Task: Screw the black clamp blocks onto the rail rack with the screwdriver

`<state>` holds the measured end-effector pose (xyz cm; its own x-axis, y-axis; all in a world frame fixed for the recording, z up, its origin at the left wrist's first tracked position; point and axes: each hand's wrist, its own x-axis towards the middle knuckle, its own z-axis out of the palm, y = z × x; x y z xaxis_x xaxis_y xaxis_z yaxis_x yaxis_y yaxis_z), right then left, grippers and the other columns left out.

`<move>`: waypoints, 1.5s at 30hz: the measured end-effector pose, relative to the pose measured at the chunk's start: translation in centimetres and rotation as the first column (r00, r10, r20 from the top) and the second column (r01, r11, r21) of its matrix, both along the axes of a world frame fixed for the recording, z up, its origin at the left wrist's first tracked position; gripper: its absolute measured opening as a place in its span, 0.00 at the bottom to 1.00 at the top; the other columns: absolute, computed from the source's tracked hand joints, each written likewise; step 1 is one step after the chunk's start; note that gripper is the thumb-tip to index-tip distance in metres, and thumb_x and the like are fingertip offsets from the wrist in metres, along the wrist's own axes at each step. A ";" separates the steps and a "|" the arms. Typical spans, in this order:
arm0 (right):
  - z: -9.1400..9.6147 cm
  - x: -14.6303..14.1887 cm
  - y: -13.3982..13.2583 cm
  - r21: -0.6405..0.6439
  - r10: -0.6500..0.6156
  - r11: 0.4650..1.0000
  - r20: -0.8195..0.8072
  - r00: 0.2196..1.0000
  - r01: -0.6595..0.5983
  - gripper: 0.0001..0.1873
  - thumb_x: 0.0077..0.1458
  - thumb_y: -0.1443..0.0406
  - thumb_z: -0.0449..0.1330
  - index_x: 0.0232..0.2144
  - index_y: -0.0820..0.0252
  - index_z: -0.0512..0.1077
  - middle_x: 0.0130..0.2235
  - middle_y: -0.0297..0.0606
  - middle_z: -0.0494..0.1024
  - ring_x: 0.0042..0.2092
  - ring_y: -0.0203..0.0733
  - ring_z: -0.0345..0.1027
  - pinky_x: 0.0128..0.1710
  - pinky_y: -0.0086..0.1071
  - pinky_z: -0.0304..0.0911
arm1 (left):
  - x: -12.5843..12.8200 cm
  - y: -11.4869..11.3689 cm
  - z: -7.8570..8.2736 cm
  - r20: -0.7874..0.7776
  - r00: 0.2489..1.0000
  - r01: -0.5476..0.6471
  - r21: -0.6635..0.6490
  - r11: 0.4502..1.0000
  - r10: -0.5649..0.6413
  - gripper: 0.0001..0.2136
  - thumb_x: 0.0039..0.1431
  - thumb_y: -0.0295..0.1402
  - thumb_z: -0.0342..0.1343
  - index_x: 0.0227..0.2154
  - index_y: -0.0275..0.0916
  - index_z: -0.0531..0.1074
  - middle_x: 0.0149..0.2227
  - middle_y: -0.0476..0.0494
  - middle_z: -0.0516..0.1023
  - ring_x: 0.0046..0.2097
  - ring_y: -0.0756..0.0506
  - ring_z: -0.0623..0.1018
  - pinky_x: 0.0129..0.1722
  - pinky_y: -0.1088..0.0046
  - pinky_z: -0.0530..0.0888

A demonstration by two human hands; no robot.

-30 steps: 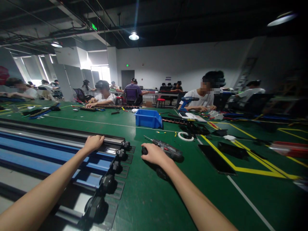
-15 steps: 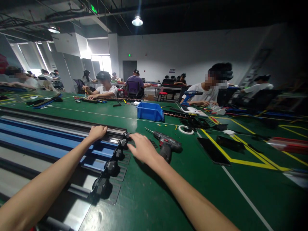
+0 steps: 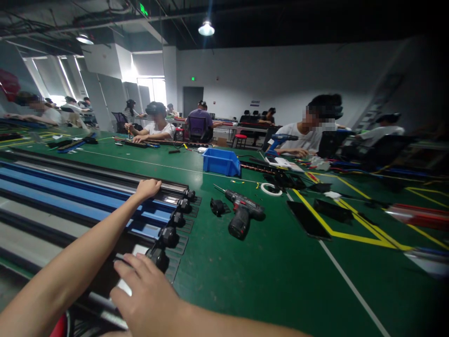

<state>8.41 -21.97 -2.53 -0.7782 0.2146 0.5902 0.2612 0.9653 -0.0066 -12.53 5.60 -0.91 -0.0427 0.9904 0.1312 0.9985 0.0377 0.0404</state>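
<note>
My left hand (image 3: 148, 187) is curled over the far edge of a long black rail (image 3: 105, 174) of the blue and grey assembly (image 3: 70, 196) on the green table. My right hand (image 3: 145, 292) lies low at the near end of the assembly, fingers bent and resting on a grey part beside a row of black end caps (image 3: 171, 224). What it holds, if anything, is hidden. A cordless drill (image 3: 242, 213) lies on the table to the right, with a small black piece (image 3: 217, 206) next to it.
A blue bin (image 3: 220, 162) stands farther back, with a white tape ring (image 3: 271, 189) and black flat panels (image 3: 308, 220) to the right. Yellow and white lines mark the table (image 3: 266, 276). Several other people work at the far side.
My right hand has left the drill, crossed to the end caps and pulled back to the near end of the assembly. The left hand stays on the rail. The camera shifted slightly.
</note>
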 end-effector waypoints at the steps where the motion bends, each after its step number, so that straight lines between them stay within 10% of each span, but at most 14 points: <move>1: -0.1 0.1 -0.1 0.005 -0.011 1.000 0.003 1.000 0.011 0.33 0.58 0.41 0.54 0.46 0.64 0.72 0.62 0.51 0.65 0.66 0.55 0.51 0.66 0.47 0.47 | 0.0 0.0 0.0 0.002 1.000 0.001 0.003 1.000 -0.001 0.29 0.66 0.44 0.33 0.34 0.33 0.79 0.41 0.27 0.81 0.47 0.33 0.78 0.46 0.61 0.66; 45: 1.2 3.9 -1.9 0.120 -0.102 0.988 0.029 0.994 0.097 0.20 0.63 0.55 0.54 0.53 0.57 0.70 0.65 0.41 0.62 0.66 0.49 0.53 0.63 0.43 0.56 | -0.1 0.5 -0.4 -0.080 0.997 -0.003 -0.045 0.999 -0.001 0.30 0.66 0.46 0.30 0.33 0.36 0.77 0.42 0.29 0.81 0.48 0.34 0.78 0.45 0.65 0.67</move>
